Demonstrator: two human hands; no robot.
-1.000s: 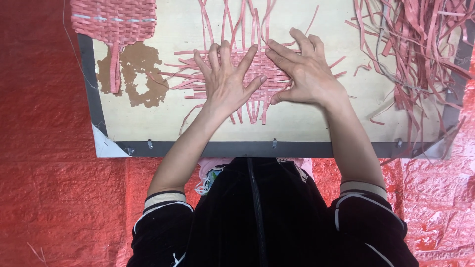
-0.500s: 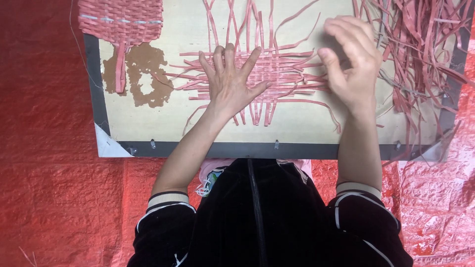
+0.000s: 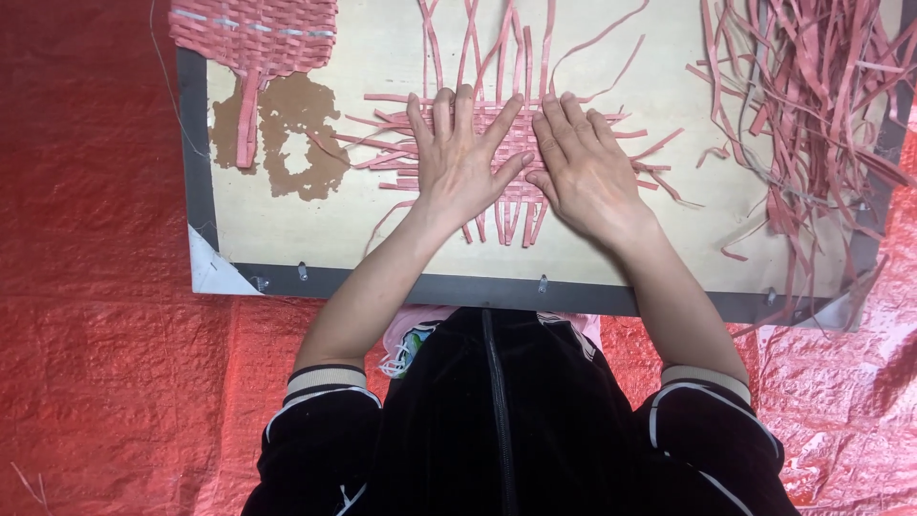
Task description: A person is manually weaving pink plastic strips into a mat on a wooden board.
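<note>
My left hand [image 3: 462, 153] lies flat, fingers spread, on a small woven patch of pink strips [image 3: 511, 143] in the middle of a pale board [image 3: 621, 244]. My right hand [image 3: 585, 170] lies flat beside it on the right part of the same patch, fingers together and pointing away from me. Loose strip ends stick out of the weave on all sides. Neither hand holds anything.
A finished pink woven piece [image 3: 256, 33] lies at the board's far left corner, above a brown stain [image 3: 291, 139]. A heap of loose pink strips [image 3: 812, 115] covers the board's right side. Red tarpaulin [image 3: 95, 287] surrounds the board.
My right hand, raised to the right over the strips half a second ago, has come back down flat onto the weave. My left hand has stayed pressed in place.
</note>
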